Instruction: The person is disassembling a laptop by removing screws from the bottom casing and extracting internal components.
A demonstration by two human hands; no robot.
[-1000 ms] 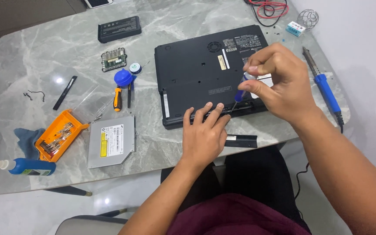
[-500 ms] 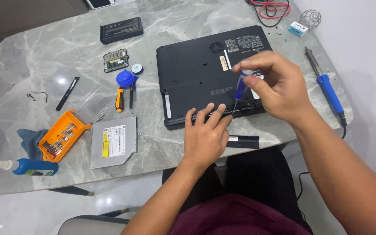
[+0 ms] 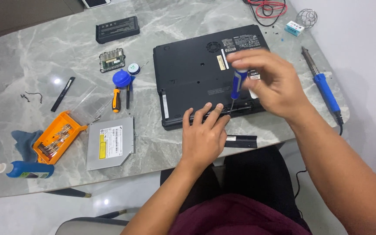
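Blue-handled and slim, the screwdriver (image 3: pixel 236 87) stands nearly upright in the right hand (image 3: pixel 271 85), whose fingertips pinch the top of the handle while the thin metal shaft comes down to the near edge of the laptop (image 3: pixel 196 74). The left hand (image 3: pixel 204 135) grasps nothing; it lies palm down with its fingers spread flat on that same edge, just beside the tip. The laptop is matte black plastic, turned underside up near the middle of the grey veined marble table (image 3: pixel 44 52), with a round vent grille and pale stickers showing on its base. A short black strip (image 3: pixel 241 141) lies at the table edge next to the left hand. Farther left, a flat silver optical drive (image 3: pixel 110 142) sits beside an orange plastic tray (image 3: pixel 57 137) holding a row of small metal bits. Beyond that lie a blue bottle (image 3: pixel 22 169) on its side, a blue cloth (image 3: pixel 25 141), an orange-handled tool (image 3: pixel 116 99), a small green circuit board (image 3: pixel 111 59) and a black rectangular battery (image 3: pixel 117 29). To the right rests a blue-handled soldering iron (image 3: pixel 323 85).
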